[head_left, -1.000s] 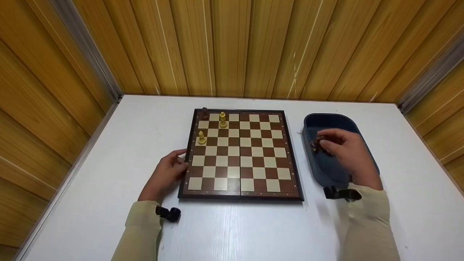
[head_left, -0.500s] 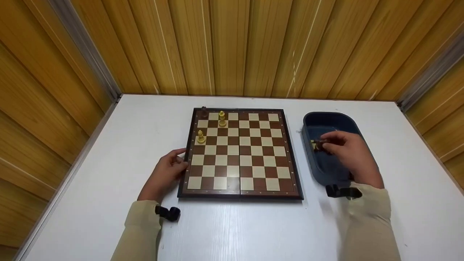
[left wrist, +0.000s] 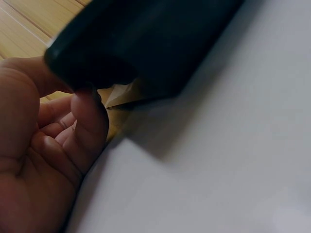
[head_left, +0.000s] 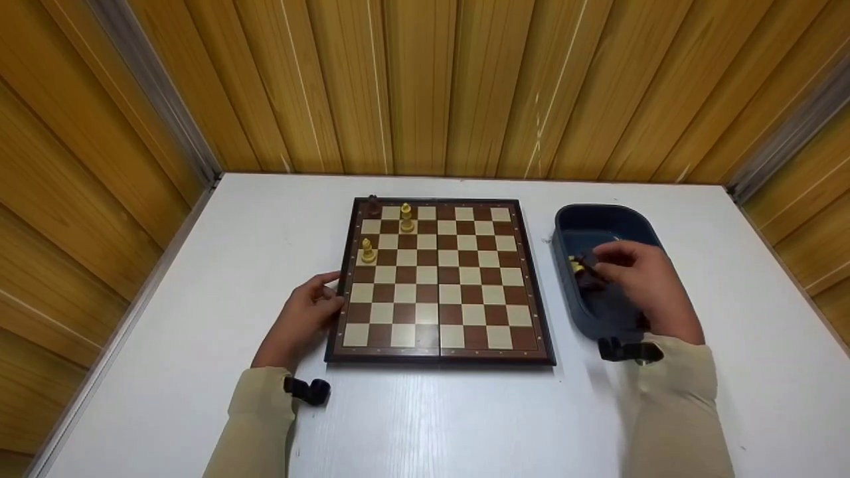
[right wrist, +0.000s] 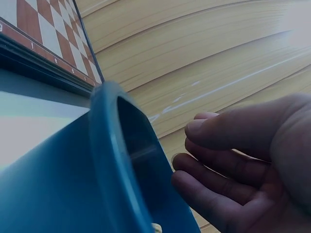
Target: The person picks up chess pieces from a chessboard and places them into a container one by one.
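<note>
The chessboard (head_left: 491,275) lies on the white table; my left hand (head_left: 309,315) holds its left edge, fingers curled in the left wrist view. At the board's far left stand a tall yellow chess piece (head_left: 407,218), a shorter yellow chess piece (head_left: 368,251) and a dark chess piece (head_left: 373,206). My right hand (head_left: 647,282) is over the blue bin (head_left: 578,318), fingers relaxed and slightly bent. The right wrist view shows nothing between them. Just beyond the fingertips, yellow chess pieces (head_left: 575,265) and dark chess pieces (head_left: 590,283) lie in the bin, partly hidden.
The bin stands to the right of the board, with a strip of table (head_left: 548,226) between them. Yellow wood-look panels (head_left: 425,86) rise behind the table and at both sides. Each wrist wears a black strap with a small camera.
The right hand has drawn slightly back to the right from the pieces in the bin, and the dark piece at its fingertips is now apart from them. The left hand and the board pieces stay put.
</note>
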`<action>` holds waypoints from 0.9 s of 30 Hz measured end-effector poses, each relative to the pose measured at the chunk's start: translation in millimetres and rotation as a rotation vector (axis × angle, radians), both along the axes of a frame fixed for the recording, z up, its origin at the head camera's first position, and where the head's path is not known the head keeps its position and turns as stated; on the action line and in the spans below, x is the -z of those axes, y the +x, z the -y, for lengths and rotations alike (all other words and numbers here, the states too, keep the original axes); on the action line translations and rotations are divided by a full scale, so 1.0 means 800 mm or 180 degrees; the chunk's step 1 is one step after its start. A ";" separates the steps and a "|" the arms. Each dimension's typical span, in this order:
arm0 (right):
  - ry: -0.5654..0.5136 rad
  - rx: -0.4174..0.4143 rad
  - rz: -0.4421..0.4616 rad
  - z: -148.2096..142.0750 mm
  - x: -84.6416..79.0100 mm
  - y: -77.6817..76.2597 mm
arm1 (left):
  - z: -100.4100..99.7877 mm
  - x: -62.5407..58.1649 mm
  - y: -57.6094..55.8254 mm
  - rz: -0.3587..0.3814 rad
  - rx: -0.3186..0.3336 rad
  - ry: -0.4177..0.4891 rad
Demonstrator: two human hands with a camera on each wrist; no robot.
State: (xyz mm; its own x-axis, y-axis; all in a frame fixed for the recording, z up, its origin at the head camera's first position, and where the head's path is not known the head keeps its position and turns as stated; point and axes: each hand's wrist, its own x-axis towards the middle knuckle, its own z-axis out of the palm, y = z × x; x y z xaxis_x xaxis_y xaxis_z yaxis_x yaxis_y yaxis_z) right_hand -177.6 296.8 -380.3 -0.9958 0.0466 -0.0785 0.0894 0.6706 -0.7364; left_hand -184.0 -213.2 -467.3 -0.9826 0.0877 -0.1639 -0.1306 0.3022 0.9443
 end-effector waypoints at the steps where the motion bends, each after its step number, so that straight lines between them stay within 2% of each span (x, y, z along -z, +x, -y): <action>1: -0.0006 0.0009 0.0003 0.000 0.000 0.000 | 0.000 0.001 0.000 -0.0018 0.0007 -0.0005; 8: 0.0115 0.0023 0.0013 0.003 0.000 0.002 | 0.001 0.001 0.004 0.0077 -0.0009 0.0173; 27: 0.0266 -0.0240 -0.0062 0.021 0.002 -0.007 | 0.000 -0.002 0.005 -0.0009 0.0016 0.0072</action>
State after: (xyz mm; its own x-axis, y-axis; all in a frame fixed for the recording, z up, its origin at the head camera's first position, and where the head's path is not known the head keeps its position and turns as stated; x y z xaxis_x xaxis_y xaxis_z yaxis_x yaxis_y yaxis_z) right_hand -182.9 280.2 -381.9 -0.9981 -0.0229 -0.0580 0.0227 0.7341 -0.6787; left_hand -180.3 -213.4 -465.3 -0.9826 0.0964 -0.1590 -0.1263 0.2813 0.9513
